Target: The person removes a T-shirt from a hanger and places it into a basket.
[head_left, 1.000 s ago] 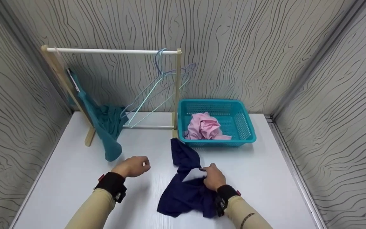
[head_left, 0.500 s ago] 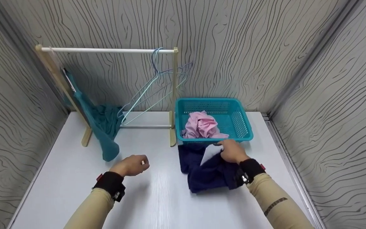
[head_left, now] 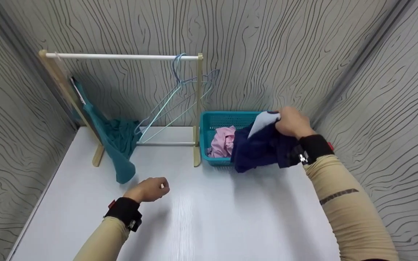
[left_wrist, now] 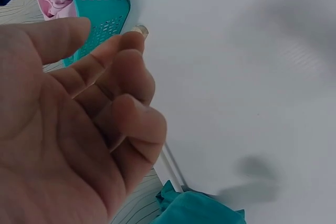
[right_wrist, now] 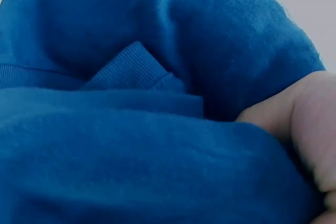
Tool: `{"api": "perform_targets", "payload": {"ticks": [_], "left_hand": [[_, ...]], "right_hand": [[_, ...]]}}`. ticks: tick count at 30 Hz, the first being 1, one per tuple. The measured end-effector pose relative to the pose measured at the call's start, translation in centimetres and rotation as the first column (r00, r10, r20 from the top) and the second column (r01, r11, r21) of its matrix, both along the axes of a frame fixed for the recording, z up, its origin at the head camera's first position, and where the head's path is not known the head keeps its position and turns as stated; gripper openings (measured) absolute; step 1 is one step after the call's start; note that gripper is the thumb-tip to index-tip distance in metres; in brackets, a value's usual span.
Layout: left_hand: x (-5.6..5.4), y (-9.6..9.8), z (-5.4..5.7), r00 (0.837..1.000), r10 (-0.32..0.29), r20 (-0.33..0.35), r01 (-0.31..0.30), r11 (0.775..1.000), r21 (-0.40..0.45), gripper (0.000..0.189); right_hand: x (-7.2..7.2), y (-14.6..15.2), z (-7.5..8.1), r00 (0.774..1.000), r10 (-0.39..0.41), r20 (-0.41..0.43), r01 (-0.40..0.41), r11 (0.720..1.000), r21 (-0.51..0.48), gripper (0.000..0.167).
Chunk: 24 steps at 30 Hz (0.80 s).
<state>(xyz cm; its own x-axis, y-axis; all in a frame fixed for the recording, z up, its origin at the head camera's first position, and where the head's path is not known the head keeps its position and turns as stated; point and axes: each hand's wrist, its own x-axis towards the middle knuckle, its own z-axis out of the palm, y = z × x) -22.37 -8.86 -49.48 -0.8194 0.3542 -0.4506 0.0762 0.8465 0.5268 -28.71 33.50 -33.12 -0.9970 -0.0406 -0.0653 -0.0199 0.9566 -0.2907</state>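
My right hand (head_left: pixel 293 122) grips a navy garment (head_left: pixel 258 150) with a white patch near the grip, holding it up over the right part of the teal basket (head_left: pixel 203 139). In the right wrist view the navy cloth (right_wrist: pixel 157 150) fills most of the picture, with a ribbed edge in the middle; my fingertips are hidden behind it. A crumpled pink cloth (head_left: pixel 223 141) lies in the basket, partly covered from sight by the garment. My left hand (head_left: pixel 149 189) hovers above the white table, holding nothing, its fingers loosely curled in the left wrist view.
A small rack with a white bar (head_left: pixel 122 56) stands at the back left. A teal garment (head_left: pixel 103 134) hangs at its left end, trailing onto the table (head_left: pixel 194 217). Light blue hangers (head_left: pixel 164 107) hang at its right end. Patterned walls (head_left: pixel 285 43) enclose the table.
My right hand has lifted the navy garment off the table and carried it away from me and rightward, over the basket. The left hand has stayed nearly still.
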Motion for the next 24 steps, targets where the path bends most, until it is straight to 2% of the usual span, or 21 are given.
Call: {"api": "perform_targets", "payload": {"ticks": [4,6,8,11,18,21,24], "left_hand": [[-0.1,-0.4,-0.2,1.0,0.02,0.005,-0.02,1.0,0.0,0.022],[-0.1,-0.6,-0.3,1.0,0.028,0.003,-0.028,1.0,0.001,0.022],[0.0,-0.7,-0.5,0.999,0.033,0.003,-0.033,0.999,0.005,0.022],[0.2,-1.0,-0.8,0.999,0.041,-0.002,-0.041,0.999,0.011,0.02],[0.6,-1.3,-1.4,0.998,0.056,0.0,-0.056,0.998,0.031,0.015],[0.6,-1.4,-1.7,0.998,0.064,0.005,-0.064,0.997,0.041,0.014],[0.4,-1.3,-2.0,0.998,0.07,0.006,-0.071,0.997,0.041,0.014]], "right_hand": [[-1.9,0.6,2.0,0.997,-0.06,-0.055,0.061,0.998,0.0,0.044],[-2.8,0.8,2.0,0.993,-0.085,-0.087,0.086,0.996,0.0,0.042],[-3.5,1.0,1.1,0.988,-0.106,-0.115,0.105,0.994,-0.008,0.048],[-4.3,1.1,-1.4,0.977,-0.151,-0.153,0.145,0.988,-0.046,0.049],[-5.2,1.1,-9.0,0.952,-0.242,-0.187,0.194,0.95,-0.244,0.057],[-5.3,1.1,-11.5,0.954,-0.251,-0.162,0.19,0.929,-0.317,0.061],[-5.3,0.9,-13.3,0.969,-0.227,-0.097,0.175,0.907,-0.382,0.067]]}}
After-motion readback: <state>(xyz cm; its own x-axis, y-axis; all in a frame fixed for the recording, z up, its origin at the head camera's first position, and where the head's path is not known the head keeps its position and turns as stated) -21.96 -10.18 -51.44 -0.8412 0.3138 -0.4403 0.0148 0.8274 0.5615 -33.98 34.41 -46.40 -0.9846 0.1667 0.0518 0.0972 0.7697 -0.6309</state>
